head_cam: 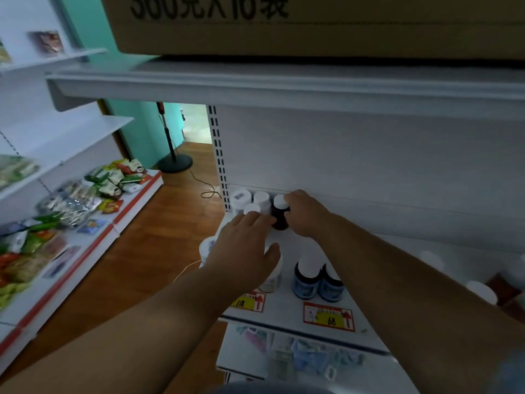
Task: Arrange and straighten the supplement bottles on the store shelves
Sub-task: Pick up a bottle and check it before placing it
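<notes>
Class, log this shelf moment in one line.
right hand: grips dark white-capped bottle | left hand: open, beside it | white metal shelf

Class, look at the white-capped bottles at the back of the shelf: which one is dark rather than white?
The dark brown bottle in the right hand, rightmost of the back group; the three bottles left of it are white-bodied.

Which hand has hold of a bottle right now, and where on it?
The right hand grips the dark brown bottle at its white cap and neck. The left hand lies open over the white bottles, gripping nothing visible.
</notes>
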A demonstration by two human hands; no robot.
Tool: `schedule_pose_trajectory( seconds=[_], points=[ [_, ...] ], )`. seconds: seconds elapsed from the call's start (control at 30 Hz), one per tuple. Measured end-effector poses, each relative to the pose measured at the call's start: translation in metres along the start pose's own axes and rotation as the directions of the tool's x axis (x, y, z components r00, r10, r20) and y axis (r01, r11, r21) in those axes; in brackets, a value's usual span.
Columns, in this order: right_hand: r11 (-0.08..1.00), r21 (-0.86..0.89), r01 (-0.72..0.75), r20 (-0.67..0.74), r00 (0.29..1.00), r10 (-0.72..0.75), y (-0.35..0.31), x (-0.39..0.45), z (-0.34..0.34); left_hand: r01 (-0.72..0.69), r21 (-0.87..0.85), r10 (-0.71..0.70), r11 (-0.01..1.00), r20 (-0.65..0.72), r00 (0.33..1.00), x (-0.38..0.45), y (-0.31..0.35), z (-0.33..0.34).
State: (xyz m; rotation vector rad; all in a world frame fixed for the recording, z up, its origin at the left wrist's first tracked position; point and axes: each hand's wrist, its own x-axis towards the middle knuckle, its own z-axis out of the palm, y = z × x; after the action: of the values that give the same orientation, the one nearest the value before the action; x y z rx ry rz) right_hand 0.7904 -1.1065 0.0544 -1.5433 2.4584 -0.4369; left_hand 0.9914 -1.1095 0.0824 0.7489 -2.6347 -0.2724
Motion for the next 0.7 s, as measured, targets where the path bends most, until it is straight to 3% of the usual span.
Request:
schedule_pose_trajectory(
  seconds=[0.2, 0.3, 0.53, 0.7],
  points=[
    [0.985, -0.170, -0.004, -0.171, 0.985, -0.026, -0.007, 0.015, 0.017, -0.008, 0.011, 0.008, 1.000, 0.014, 1.000, -0.002, -0.015, -0.001],
    [0.983, -0.176, 0.041, -0.172, 0.983, -0.072, -0.005, 0.014, 0.019, 0.000, 0.000, 0.000, 1.000, 0.020, 1.000, -0.003, -0.018, 0.002],
    [0.952, 0.307, -0.006, -0.253, 0.963, 0.087, 0.013, -0.030, -0.019, -0.001, -0.106, -0.002, 0.994, -0.035, 0.999, 0.002, -0.012, 0.004],
    [0.768, 0.610, -0.193, -0.088, 0.947, 0.308, 0.030, -0.082, -0.066, -0.069, -0.224, 0.058, 0.972, -0.057, 0.997, 0.003, 0.014, 0.019]
  ],
)
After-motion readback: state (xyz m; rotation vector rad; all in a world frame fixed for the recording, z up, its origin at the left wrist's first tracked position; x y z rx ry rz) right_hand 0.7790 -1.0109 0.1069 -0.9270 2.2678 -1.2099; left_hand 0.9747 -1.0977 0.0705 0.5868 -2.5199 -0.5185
